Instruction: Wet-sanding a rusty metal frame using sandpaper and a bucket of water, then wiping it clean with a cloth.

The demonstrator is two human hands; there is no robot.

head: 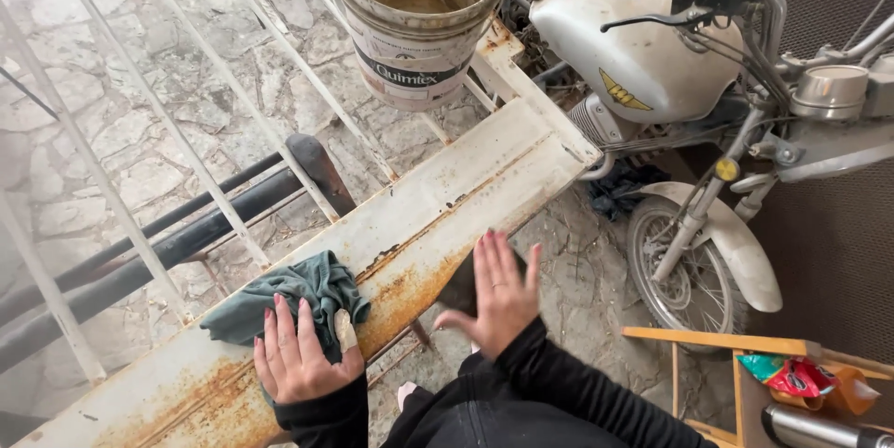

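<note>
Stone paving (140, 85) in grey, irregular pieces fills the upper left of the frame, seen through the thin white bars of a metal gate frame (447, 215) that lies flat and runs from the lower left up to the centre right. Its wide flat rail is painted white and carries much orange rust, mostly along the lower edge. Under the bars, at the left, dark metal tubes (168, 248) cross diagonally.

At the lower left, the left hand (298, 355) rests flat on the rusty rail with the fingers spread and straight; its fingertips lie on a crumpled green cloth (298, 294), which sits on the rail just above the hand. The grip is not closed around the cloth, it only presses on it.

At the top centre, a dirty white plastic bucket (419, 20) stands on the far end of the frame, and the inside looks stained brown.

In the lower centre, the right hand (503, 294) is held flat against the near edge of the rail, fingers stretched and close together, the thumb apart. A small dark thing shows behind the palm, but I cannot tell what it is. Both arms wear black sleeves.

At the right, a dusty white motorcycle (689, 94) stands just beside the end of the frame, with the front wheel toward the bottom. In the lower right corner there is a wooden crate (736, 346) with a red and green packet (792, 375) inside.
</note>
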